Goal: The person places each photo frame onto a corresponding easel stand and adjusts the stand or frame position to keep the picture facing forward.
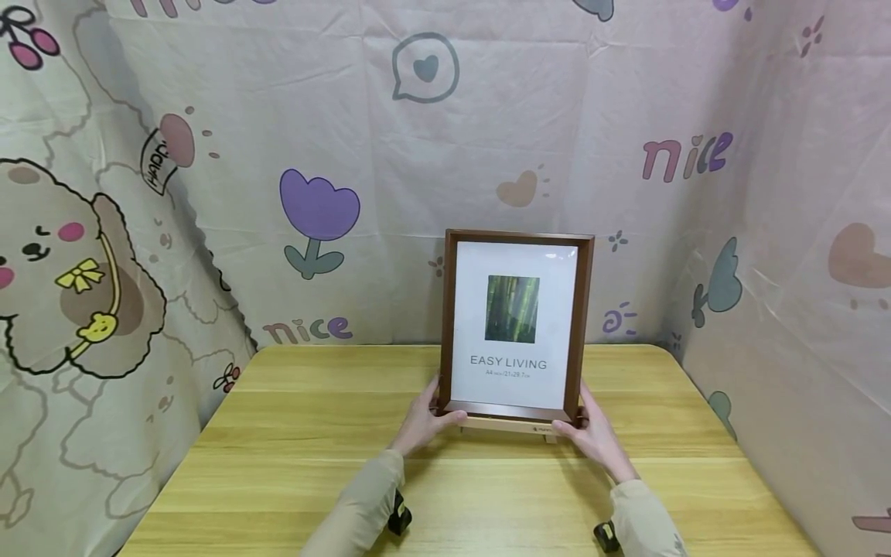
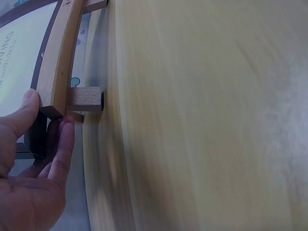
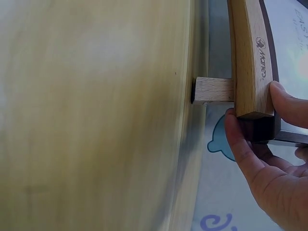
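A brown picture frame (image 1: 586, 325) with a white insert reading "EASY LIVING" stands nearly upright on the ledge of a small wooden easel (image 1: 508, 425). My left hand (image 1: 421, 422) grips the frame's lower left corner, thumb on the front and fingers behind. At the lower right corner my right hand (image 1: 595, 433) holds it the same way. In the left wrist view the thumb lies beside the end of the easel ledge (image 2: 60, 62). The right wrist view shows a small logo on the ledge (image 3: 252, 62) and a short leg (image 3: 214, 90) under it.
A wooden table (image 1: 313, 433) lies under the easel. Behind it and at both sides hangs a printed cloth (image 1: 390, 155) with flowers, hearts and words. Dark devices are strapped at both wrists, by the beige sleeves (image 1: 369, 495).
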The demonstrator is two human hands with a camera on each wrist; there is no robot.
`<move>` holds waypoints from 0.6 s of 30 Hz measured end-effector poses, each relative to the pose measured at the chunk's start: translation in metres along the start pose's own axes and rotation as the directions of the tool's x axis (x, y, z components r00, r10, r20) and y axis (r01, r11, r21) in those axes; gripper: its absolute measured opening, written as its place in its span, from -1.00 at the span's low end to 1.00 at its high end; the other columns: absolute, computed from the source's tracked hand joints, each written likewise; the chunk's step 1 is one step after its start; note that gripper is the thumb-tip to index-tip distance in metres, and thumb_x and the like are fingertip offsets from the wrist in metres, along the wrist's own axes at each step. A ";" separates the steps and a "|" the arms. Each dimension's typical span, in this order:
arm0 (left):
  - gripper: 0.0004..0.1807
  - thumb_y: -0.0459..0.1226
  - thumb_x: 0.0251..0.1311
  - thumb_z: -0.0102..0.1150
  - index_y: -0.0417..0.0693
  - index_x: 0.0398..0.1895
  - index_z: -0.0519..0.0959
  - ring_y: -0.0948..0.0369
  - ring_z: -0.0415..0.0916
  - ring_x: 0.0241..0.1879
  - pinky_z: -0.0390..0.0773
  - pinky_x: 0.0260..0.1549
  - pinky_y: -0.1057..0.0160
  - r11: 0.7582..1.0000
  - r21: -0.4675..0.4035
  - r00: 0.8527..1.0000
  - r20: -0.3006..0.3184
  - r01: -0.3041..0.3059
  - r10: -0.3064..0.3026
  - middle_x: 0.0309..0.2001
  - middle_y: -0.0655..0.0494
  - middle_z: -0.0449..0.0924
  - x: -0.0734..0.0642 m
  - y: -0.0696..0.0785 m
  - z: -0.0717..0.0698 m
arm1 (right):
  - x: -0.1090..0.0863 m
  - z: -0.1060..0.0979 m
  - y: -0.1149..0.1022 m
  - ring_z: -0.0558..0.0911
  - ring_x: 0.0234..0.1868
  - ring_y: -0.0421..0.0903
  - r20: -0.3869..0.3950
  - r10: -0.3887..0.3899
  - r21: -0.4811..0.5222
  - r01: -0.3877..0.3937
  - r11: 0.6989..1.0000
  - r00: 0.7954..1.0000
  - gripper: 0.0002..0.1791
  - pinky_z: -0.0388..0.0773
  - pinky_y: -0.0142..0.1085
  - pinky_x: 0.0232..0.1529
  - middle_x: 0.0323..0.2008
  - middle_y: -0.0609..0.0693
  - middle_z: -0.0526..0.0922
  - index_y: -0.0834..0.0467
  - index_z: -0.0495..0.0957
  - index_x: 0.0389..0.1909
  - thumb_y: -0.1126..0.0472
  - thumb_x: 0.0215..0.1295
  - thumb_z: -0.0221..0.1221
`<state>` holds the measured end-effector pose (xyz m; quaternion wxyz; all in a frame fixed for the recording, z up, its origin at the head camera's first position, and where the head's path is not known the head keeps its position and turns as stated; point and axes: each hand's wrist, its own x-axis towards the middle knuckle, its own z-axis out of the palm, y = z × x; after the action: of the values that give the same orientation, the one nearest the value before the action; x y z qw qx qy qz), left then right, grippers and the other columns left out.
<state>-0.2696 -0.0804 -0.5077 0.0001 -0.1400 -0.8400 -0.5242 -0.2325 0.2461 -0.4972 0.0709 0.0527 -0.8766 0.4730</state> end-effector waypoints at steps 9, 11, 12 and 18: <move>0.13 -0.11 0.14 0.46 -0.30 0.59 -0.05 -0.26 0.46 0.27 0.48 0.30 -0.18 1.000 -0.023 1.000 -0.017 0.008 -0.009 0.46 -0.42 0.22 0.000 -0.003 -0.003 | 0.003 0.005 -0.003 0.71 -0.01 0.26 -0.009 0.007 -0.003 -0.007 1.000 1.000 0.16 0.70 -0.09 0.03 0.04 0.48 0.63 0.14 -0.19 0.63 0.35 0.18 0.38; 0.13 -0.12 0.14 0.47 -0.33 0.58 -0.05 -0.27 0.47 0.27 0.48 0.29 -0.19 1.000 -0.021 1.000 -0.019 -0.003 0.002 0.46 -0.43 0.21 -0.001 -0.003 -0.004 | 0.004 0.005 -0.004 0.70 0.00 0.27 -0.007 0.007 0.004 -0.007 1.000 1.000 0.16 0.70 -0.07 0.04 0.05 0.49 0.62 0.15 -0.20 0.63 0.36 0.17 0.38; 0.13 -0.13 0.14 0.47 -0.31 0.59 -0.06 -0.27 0.47 0.26 0.48 0.29 -0.19 1.000 -0.025 1.000 -0.019 -0.003 0.003 0.45 -0.43 0.23 -0.001 -0.003 -0.004 | 0.004 0.006 -0.004 0.70 0.00 0.27 -0.006 0.006 0.008 -0.006 1.000 1.000 0.16 0.70 -0.07 0.04 0.05 0.49 0.62 0.15 -0.19 0.63 0.37 0.17 0.38; 0.13 -0.11 0.14 0.46 -0.22 0.61 -0.06 -0.23 0.52 0.23 0.51 0.27 -0.17 1.000 -0.030 1.000 -0.024 0.007 -0.007 0.39 -0.41 0.34 -0.003 -0.003 -0.007 | 0.005 0.008 -0.004 0.70 0.00 0.27 -0.006 -0.002 -0.003 0.002 1.000 1.000 0.14 0.68 0.00 0.08 0.07 0.49 0.62 0.15 -0.18 0.63 0.35 0.19 0.37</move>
<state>-0.2689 -0.0881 -0.5079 0.0062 -0.1307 -0.8325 -0.5383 -0.2378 0.2365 -0.4973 0.0739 0.0522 -0.8772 0.4716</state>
